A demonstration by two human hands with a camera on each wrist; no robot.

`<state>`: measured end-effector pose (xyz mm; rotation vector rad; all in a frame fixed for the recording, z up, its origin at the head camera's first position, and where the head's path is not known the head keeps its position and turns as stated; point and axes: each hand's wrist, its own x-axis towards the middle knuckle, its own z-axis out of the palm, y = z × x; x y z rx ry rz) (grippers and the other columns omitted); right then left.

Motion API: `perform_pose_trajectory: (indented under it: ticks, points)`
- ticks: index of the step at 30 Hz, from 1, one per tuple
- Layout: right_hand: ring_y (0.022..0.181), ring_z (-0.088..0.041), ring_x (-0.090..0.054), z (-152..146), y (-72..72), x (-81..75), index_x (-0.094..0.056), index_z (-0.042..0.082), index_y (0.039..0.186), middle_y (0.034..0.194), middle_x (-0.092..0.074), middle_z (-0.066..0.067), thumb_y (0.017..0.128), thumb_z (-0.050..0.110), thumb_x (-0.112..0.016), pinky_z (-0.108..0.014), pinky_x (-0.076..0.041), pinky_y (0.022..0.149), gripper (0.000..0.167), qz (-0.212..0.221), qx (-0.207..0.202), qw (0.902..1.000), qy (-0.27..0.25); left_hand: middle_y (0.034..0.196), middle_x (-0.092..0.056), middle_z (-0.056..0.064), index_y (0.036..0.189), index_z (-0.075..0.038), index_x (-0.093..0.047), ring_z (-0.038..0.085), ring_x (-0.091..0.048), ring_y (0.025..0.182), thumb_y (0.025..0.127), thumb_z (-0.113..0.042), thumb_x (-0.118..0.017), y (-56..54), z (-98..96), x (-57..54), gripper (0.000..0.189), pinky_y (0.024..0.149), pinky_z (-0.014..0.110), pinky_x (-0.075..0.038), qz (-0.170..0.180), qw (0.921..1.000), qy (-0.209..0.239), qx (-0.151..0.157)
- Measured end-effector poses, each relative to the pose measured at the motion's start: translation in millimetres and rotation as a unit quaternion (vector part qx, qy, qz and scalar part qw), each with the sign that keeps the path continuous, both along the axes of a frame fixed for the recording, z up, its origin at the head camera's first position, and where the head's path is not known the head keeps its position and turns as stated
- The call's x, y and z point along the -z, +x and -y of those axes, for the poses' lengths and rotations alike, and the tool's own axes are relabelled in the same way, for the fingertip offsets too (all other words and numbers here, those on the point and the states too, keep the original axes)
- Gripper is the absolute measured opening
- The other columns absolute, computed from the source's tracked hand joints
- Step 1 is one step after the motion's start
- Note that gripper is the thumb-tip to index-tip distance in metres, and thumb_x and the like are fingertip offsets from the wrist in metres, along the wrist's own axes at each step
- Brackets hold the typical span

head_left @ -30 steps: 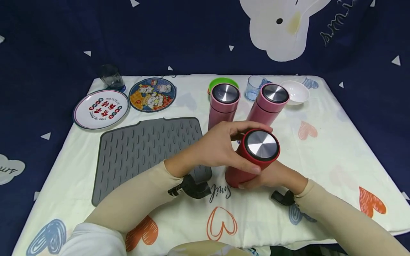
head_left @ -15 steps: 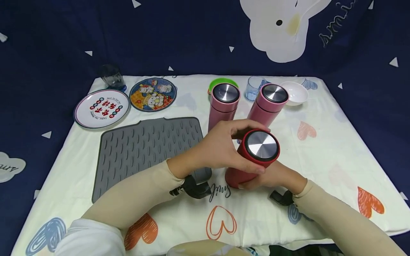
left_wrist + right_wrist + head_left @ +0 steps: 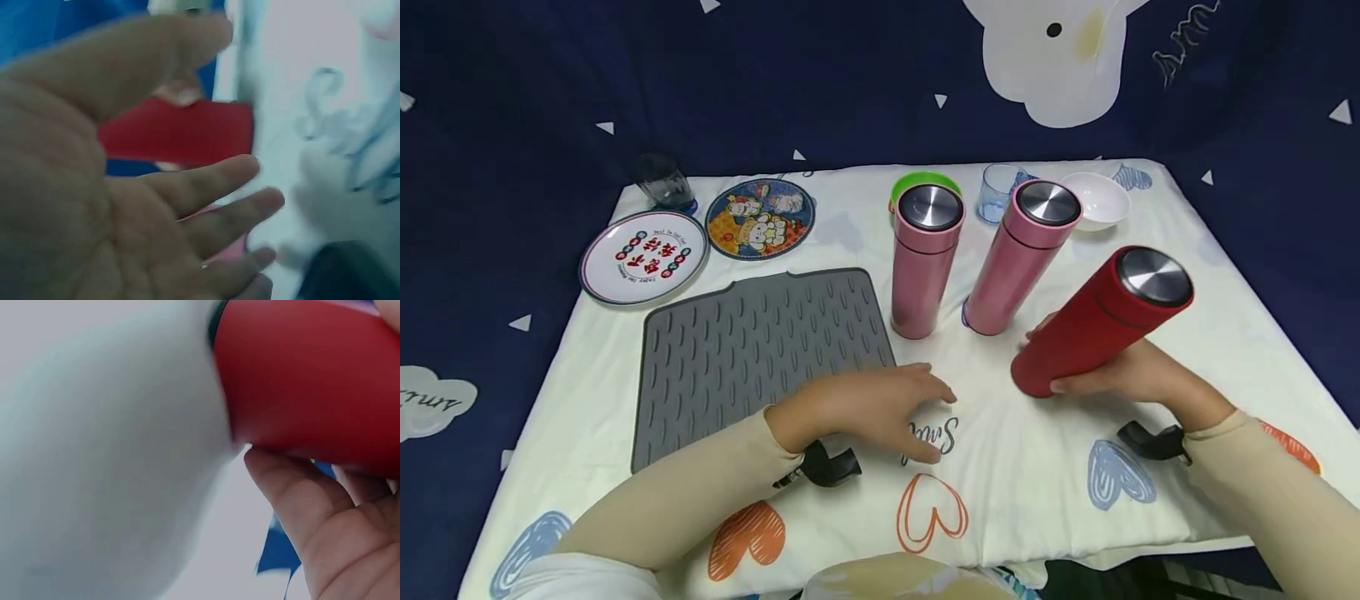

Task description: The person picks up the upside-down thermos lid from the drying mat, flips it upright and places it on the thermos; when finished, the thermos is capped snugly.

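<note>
A red thermos flask with a steel-topped lid leans to the right in the head view. My right hand grips it around its lower part; in the right wrist view, fingers lie along the red body. My left hand hovers by the near right corner of the grey mat, its fingers spread and nothing in them. The left wrist view shows this open palm with the red flask behind it. Two pink thermos flasks stand just beyond, one beside the other.
At the back left are a white plate with red lettering, a cartoon-printed plate and a dark glass. Behind the pink flasks sit a green bowl, a clear glass and a white bowl.
The left hand has let go of the red thermos flask and moved left and down. The right hand has carried the flask right and away from the body, tilting it further.
</note>
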<state>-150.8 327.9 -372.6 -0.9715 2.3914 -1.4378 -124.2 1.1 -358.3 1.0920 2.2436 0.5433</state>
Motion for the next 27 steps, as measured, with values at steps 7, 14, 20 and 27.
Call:
perform_pose_trajectory:
  ticks: [7,14,20,27]
  points:
    - [0.107,-0.010,-0.061,-37,-37.3,-1.3,-0.058,-0.003,0.127,0.119,-0.066,-0.004,0.072,-0.011,-0.080,-0.019,-0.045,0.087,0.060,0.066,0.102,0.9921,0.032,0.157,-0.029,0.006,0.144,-0.012,-0.049,0.018,-0.024,0.144,0.086,-0.051,-0.070,14.9,2.7,8.8,0.072,0.115,0.029,-0.019,-0.026,0.9968,-0.064,0.040]
    - [0.110,-0.016,-0.061,-51,-58.3,10.0,-0.054,-0.005,0.130,0.125,-0.063,-0.010,0.075,-0.015,-0.075,-0.023,-0.050,0.084,0.060,0.111,0.084,0.9902,0.003,0.155,-0.033,0.006,0.142,-0.016,-0.052,0.020,-0.028,0.143,0.088,-0.058,-0.064,24.2,0.5,10.4,0.070,0.115,0.033,-0.021,-0.038,0.9955,-0.083,0.025]
    - [0.112,-0.014,-0.059,-60,-62.5,11.3,-0.052,-0.004,0.134,0.127,-0.062,-0.004,0.078,-0.016,-0.070,-0.022,-0.049,0.085,0.060,0.127,0.059,0.9901,-0.009,0.155,-0.034,0.005,0.142,-0.017,-0.052,0.022,-0.029,0.142,0.088,-0.059,-0.063,27.9,-1.7,12.0,0.070,0.115,0.036,-0.023,-0.049,0.9942,-0.092,0.025]
    - [0.112,-0.017,-0.058,-65,-53.4,17.6,-0.053,-0.001,0.132,0.125,-0.063,-0.006,0.080,-0.007,-0.075,-0.025,-0.048,0.088,0.057,0.137,0.090,0.9855,0.043,0.154,-0.035,0.006,0.147,-0.013,-0.043,0.020,-0.028,0.143,0.089,-0.056,-0.063,26.4,-0.9,13.9,0.075,0.116,0.033,-0.020,-0.045,0.9960,-0.070,0.033]
